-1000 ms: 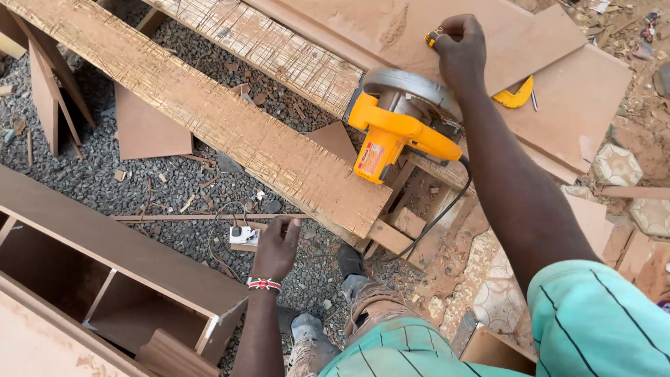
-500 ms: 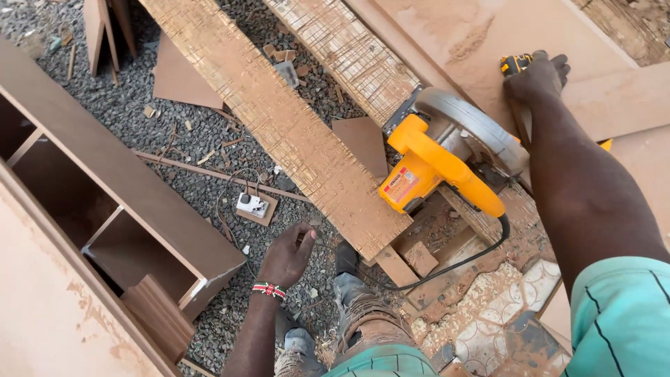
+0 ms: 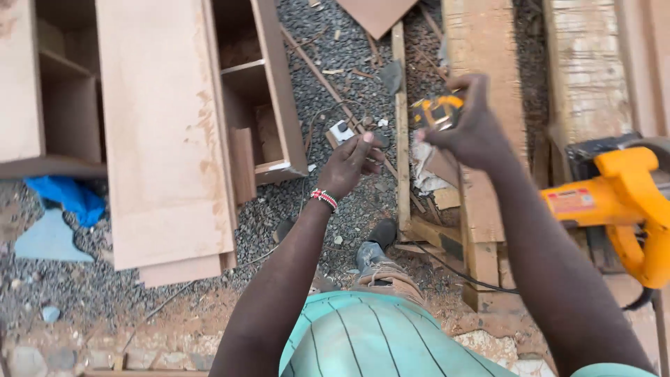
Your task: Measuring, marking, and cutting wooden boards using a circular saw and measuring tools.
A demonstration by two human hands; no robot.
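Note:
My right hand point(image 3: 469, 129) is raised in front of me and closed around a small yellow and black tape measure point(image 3: 435, 112). My left hand point(image 3: 352, 164) hangs just left of it, a hand's width away, with the fingers curled in and the thumb up; nothing shows in it. A beaded band sits on that wrist. Both hands hover over gravel and the edge of a rough plank bench point(image 3: 481, 42). A yellow circular saw point(image 3: 621, 202) rests on the bench at the right, beyond my right forearm.
An open brown cabinet carcass point(image 3: 269, 91) lies on the gravel at left, with a large flat board point(image 3: 164, 132) laid over it. A white socket block point(image 3: 342, 131), a blue cloth point(image 3: 70, 195), offcuts and a black cable point(image 3: 453, 269) lie around my feet.
My right hand has come off the board at the right and moved left with the tape measure, close to my left hand, which rose. My view swung left toward the cabinet.

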